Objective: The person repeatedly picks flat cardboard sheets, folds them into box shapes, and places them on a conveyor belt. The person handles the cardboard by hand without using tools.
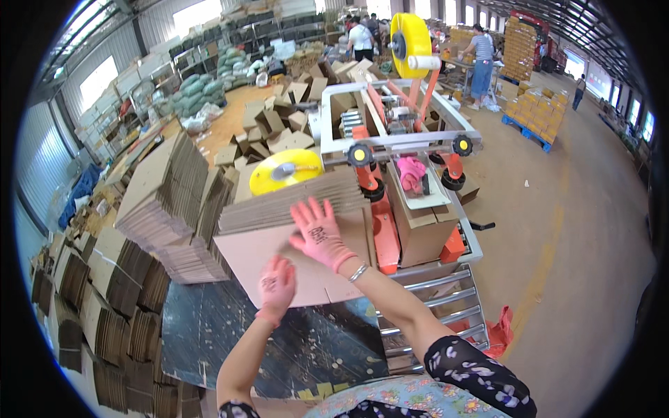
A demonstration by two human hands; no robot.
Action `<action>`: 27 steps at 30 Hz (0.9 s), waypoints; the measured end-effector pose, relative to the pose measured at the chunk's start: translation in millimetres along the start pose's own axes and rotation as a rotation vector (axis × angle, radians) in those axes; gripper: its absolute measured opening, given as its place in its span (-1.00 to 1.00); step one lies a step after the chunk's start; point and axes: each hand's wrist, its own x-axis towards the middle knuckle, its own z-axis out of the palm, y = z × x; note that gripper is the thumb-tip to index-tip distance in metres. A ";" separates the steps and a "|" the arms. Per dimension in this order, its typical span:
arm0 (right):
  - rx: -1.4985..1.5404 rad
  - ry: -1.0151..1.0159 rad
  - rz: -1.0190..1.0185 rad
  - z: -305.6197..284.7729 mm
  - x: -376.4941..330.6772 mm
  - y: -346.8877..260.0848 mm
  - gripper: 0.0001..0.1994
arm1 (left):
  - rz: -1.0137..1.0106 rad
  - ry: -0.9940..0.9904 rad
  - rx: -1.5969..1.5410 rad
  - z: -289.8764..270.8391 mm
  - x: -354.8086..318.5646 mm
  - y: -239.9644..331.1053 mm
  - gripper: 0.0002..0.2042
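- On the dark table (223, 334), flattened cartons (261, 254) sit stacked.
- Right hand (319, 233): fingers spread at their front, grasping nothing; a flat palm should steady them.
- Left hand (277, 284): half-curled, grip cannot be told; fingertips along one edge should separate cleanly.

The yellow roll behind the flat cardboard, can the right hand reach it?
Probably yes: the right hand is open over the flattened cardboard, the yellow roll sits just beyond, and nothing seems to cover its top.

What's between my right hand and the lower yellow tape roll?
In the head view, edges of stacked cardboard lie between your right hand and the lower roll.
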 end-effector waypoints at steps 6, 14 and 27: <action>0.188 -0.445 -0.498 61.3 -148.2 -32.5 -0.74 | 0.193 -0.164 0.160 -111.7 6.9 -19.4 -0.54; 0.336 0.124 -0.101 -22.6 -26.1 -26.4 -0.86 | 0.049 -0.954 -0.140 -34.5 -80.6 -35.8 -0.60; -0.189 -0.158 -0.026 30.7 9.7 -10.7 -0.46 | -0.191 -0.246 -0.210 62.6 -79.9 -11.6 -0.55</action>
